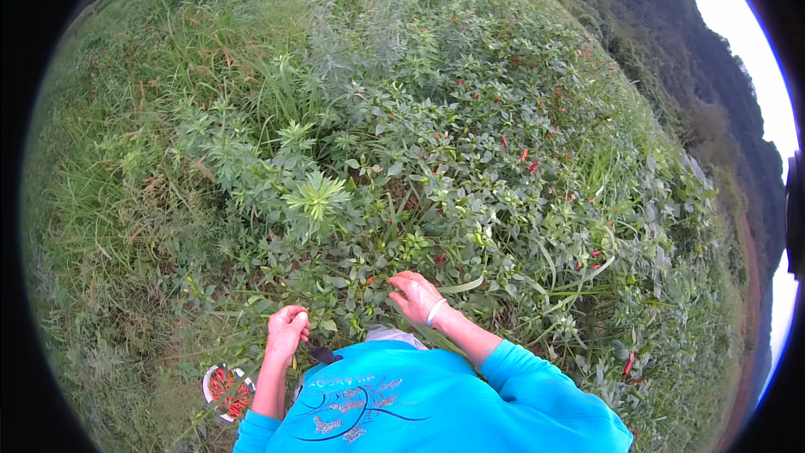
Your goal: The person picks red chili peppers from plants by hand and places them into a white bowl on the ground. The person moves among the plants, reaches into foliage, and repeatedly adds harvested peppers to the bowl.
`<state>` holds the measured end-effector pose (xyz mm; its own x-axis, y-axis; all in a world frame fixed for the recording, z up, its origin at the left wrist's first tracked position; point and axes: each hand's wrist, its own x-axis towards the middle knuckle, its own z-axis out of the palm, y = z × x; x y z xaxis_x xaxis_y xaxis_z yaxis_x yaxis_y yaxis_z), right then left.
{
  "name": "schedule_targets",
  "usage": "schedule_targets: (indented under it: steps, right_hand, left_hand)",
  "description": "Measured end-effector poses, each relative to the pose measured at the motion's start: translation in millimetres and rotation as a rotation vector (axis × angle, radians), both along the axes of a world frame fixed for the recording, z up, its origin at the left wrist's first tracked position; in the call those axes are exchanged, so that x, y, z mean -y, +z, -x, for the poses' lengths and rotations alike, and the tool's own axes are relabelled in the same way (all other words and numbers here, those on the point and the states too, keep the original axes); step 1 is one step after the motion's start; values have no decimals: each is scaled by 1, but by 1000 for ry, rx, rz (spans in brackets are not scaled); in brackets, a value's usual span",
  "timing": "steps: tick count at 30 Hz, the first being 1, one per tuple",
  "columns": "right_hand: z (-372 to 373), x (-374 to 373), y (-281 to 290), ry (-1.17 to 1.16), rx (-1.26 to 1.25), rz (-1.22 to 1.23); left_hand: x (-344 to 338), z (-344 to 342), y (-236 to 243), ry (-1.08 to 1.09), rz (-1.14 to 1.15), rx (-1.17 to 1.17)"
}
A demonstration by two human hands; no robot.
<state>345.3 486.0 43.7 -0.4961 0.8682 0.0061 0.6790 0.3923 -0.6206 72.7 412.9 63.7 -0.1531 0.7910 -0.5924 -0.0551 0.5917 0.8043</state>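
Observation:
My left hand [288,329] is raised at the front of the plants, its fingers curled into a pinch. What they hold, if anything, is too small to make out. My right hand [414,296], with a pale band at the wrist, reaches leftward over the leaves with its fingers bent and apart. Just left of its fingertips an orange chili pepper [369,281] shows among the leaves. A red chili pepper [440,257] hangs a little beyond that hand. Beside my left forearm, low on the left, stands a white container [206,385] with many red chili peppers [228,389] in it.
Dense chili plants [470,168] with scattered red fruit spread ahead and to the right. Tall grass [193,59] and a bright green leafy weed [316,195] grow among them on the left. A dark strap [323,354] lies at my waist. A wooded hillside [671,33] rises at the far right.

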Motion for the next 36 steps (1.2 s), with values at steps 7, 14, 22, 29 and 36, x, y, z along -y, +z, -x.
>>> schedule_targets:
  steps: [7, 14, 22, 29, 36]
  right_hand:
    - [42, -15, 44, 235, -47, 155]
    - [93, -6, 57, 508, 61, 206]
    - [108, 7, 54, 669, 74, 219]
    - [75, 2, 43, 577, 102, 285]
    - [52, -12, 37, 579, 159, 322]
  left_hand:
    - [34, 95, 24, 305, -166, -122]
    - [111, 170, 30, 588, -169, -277]
    - [143, 176, 18, 529, -3, -509]
    - [120, 164, 21, 462, -13, -500]
    - [138, 170, 27, 392, 71, -573]
